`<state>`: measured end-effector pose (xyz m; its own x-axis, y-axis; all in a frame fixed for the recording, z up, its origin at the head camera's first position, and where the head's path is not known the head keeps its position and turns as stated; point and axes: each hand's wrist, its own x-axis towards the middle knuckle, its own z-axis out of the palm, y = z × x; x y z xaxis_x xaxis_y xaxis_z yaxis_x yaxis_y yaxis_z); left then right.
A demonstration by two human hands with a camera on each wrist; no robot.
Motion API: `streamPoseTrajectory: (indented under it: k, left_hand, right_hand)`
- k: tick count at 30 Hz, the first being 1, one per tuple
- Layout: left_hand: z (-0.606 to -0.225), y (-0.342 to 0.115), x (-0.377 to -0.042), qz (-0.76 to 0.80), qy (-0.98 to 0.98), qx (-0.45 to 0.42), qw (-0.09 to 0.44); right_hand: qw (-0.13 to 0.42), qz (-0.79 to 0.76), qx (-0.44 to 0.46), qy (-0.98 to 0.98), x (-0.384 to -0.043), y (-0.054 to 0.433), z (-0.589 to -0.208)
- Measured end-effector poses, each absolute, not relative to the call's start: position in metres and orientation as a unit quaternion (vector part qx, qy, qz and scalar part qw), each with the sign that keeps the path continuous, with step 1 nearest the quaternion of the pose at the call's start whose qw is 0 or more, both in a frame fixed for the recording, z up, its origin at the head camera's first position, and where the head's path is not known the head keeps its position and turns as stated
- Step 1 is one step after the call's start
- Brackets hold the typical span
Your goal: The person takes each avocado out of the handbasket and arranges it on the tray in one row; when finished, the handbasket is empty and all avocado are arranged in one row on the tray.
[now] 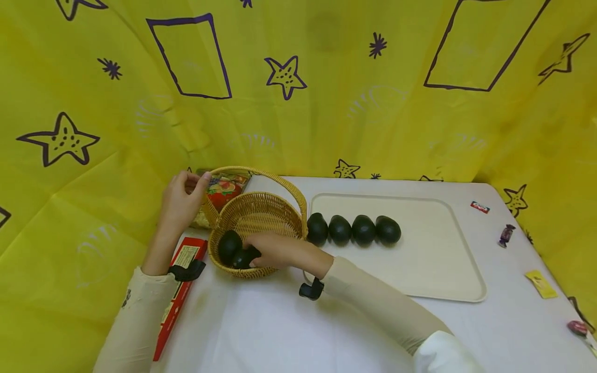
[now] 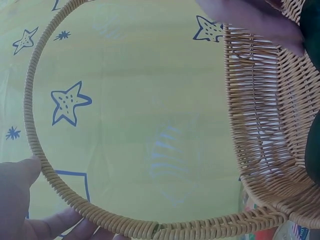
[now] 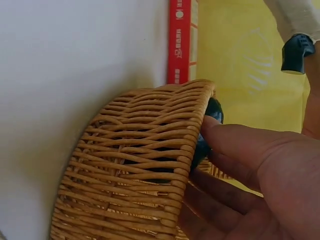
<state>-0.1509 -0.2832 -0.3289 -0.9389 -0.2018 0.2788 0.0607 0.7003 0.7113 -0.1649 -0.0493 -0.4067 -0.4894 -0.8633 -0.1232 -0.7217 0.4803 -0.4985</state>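
A wicker basket [image 1: 261,207] with a tall arched handle [image 2: 31,115] stands on the table at left centre. My left hand [image 1: 184,199] holds that handle on its left side, thumb on one face and fingers behind. Inside the basket lie two dark green avocados, one [image 1: 230,245] at the left wall and one [image 1: 242,259] nearer the front. My right hand [image 1: 272,249] reaches over the basket's front rim and grips the front avocado [image 3: 201,152], partly hidden by the rim and fingers. Several more avocados [image 1: 364,230] sit in a row on the cream tray [image 1: 434,259], right of the basket.
Behind the basket leans a colourful package [image 1: 226,189]. A long red box [image 1: 179,295] lies left of the basket, beside my left forearm. Small wrapped sweets, including a purple one [image 1: 506,235] and a yellow packet [image 1: 541,284], lie along the table's right side.
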Motion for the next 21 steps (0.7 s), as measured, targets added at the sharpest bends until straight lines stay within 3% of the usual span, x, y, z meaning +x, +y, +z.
streamPoseTrajectory:
  k: [13, 21]
  left_hand:
    - [-0.328, -0.283, -0.151, -0.387, -0.906, 0.038, 0.169]
    - [-0.328, -0.283, -0.150, -0.388, -0.905, 0.038, 0.172]
  right_hand:
    - [0.210, -0.142, -0.474, 0.843, -0.175, -0.065, -0.409]
    - [0.212, -0.145, -0.412, 0.874, -0.182, -0.060, -0.409]
